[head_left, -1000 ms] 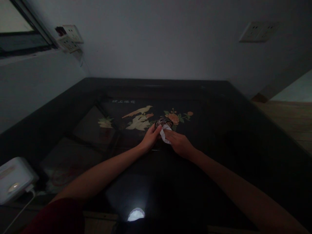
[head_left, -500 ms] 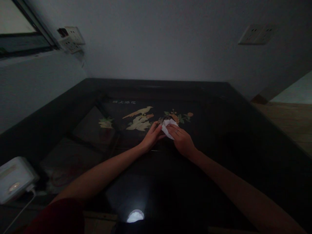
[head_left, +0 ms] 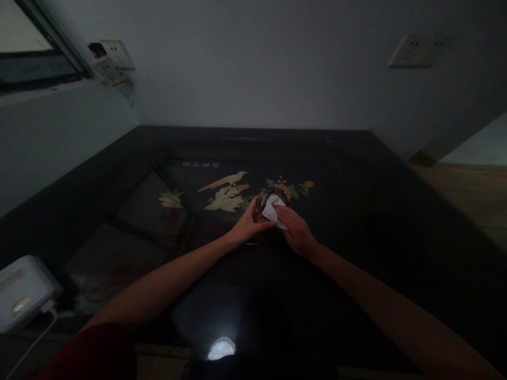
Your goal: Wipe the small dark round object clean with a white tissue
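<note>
In dim light my left hand (head_left: 249, 226) is closed round a small clear glass (head_left: 266, 197) tipped on the dark table (head_left: 356, 221). My right hand (head_left: 295, 232) pinches a white tissue (head_left: 274, 211) and presses it against the glass's mouth. Both hands meet over the painted bird and flower panel (head_left: 229, 192) in the middle of the tabletop. The lower part of the glass is hidden by my fingers.
A white box-shaped device (head_left: 21, 290) with a cable sits at the table's left front corner. Wall sockets (head_left: 109, 60) are on the left wall and another socket plate (head_left: 420, 50) on the back wall. A lamp's reflection (head_left: 221, 348) glows near the front edge. Wooden floor (head_left: 471, 195) lies to the right.
The glass has been tilted up more in my left hand, and my right hand has pushed the tissue from beside the rim into its mouth.
</note>
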`<move>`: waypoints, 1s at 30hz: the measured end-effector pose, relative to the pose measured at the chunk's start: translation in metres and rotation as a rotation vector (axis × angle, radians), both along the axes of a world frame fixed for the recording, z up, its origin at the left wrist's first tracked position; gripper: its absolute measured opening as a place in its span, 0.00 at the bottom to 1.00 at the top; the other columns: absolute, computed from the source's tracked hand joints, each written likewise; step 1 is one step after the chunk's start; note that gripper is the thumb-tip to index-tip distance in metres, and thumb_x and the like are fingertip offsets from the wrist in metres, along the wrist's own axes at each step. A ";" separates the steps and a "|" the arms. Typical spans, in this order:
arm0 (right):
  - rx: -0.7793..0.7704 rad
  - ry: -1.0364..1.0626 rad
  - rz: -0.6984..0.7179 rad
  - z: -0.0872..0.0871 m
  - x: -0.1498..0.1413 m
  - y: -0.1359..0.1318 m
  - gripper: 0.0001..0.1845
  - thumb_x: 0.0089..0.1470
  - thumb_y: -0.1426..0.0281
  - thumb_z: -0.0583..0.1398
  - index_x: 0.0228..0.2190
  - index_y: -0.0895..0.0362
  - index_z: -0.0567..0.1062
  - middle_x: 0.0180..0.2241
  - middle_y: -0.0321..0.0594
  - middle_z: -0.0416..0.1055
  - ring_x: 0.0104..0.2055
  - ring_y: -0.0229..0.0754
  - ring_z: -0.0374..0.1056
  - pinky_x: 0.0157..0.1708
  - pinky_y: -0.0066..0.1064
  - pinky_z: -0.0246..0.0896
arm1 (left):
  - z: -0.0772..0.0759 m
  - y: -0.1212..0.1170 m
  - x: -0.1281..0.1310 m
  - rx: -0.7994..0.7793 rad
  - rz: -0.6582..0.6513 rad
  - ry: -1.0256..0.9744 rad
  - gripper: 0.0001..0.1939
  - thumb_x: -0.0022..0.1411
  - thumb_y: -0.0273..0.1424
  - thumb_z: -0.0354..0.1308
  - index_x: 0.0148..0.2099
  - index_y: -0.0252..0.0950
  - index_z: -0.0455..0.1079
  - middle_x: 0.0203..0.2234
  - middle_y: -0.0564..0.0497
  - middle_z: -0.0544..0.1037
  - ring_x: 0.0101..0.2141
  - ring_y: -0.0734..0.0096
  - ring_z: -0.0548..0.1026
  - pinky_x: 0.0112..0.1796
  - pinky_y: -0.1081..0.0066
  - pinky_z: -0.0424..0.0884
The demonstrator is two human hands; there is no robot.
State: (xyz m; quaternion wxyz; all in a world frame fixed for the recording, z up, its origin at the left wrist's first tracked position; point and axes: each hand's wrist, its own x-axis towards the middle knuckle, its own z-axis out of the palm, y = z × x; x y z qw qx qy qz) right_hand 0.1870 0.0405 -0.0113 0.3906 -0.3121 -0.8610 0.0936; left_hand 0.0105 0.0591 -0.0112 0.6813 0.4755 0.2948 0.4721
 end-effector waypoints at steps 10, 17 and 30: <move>0.019 0.016 -0.019 0.003 -0.003 -0.004 0.28 0.57 0.80 0.47 0.58 0.58 0.63 0.54 0.50 0.69 0.58 0.48 0.63 0.57 0.48 0.62 | -0.002 0.000 0.001 0.015 0.032 -0.031 0.29 0.49 0.35 0.68 0.53 0.37 0.64 0.47 0.45 0.75 0.45 0.63 0.74 0.41 0.71 0.70; 0.117 -0.118 -0.052 0.008 -0.001 -0.001 0.24 0.56 0.81 0.48 0.51 0.64 0.71 0.53 0.53 0.70 0.60 0.48 0.62 0.56 0.46 0.63 | -0.001 -0.003 0.002 -0.073 0.049 -0.103 0.27 0.50 0.32 0.68 0.53 0.40 0.67 0.48 0.48 0.74 0.45 0.65 0.73 0.43 0.69 0.70; 0.223 -0.447 -0.218 0.015 0.003 0.002 0.24 0.60 0.80 0.48 0.57 0.61 0.65 0.60 0.51 0.61 0.65 0.51 0.53 0.60 0.54 0.52 | 0.003 -0.001 0.005 -0.128 0.126 -0.198 0.21 0.51 0.34 0.68 0.47 0.38 0.70 0.45 0.49 0.75 0.42 0.72 0.73 0.42 0.73 0.69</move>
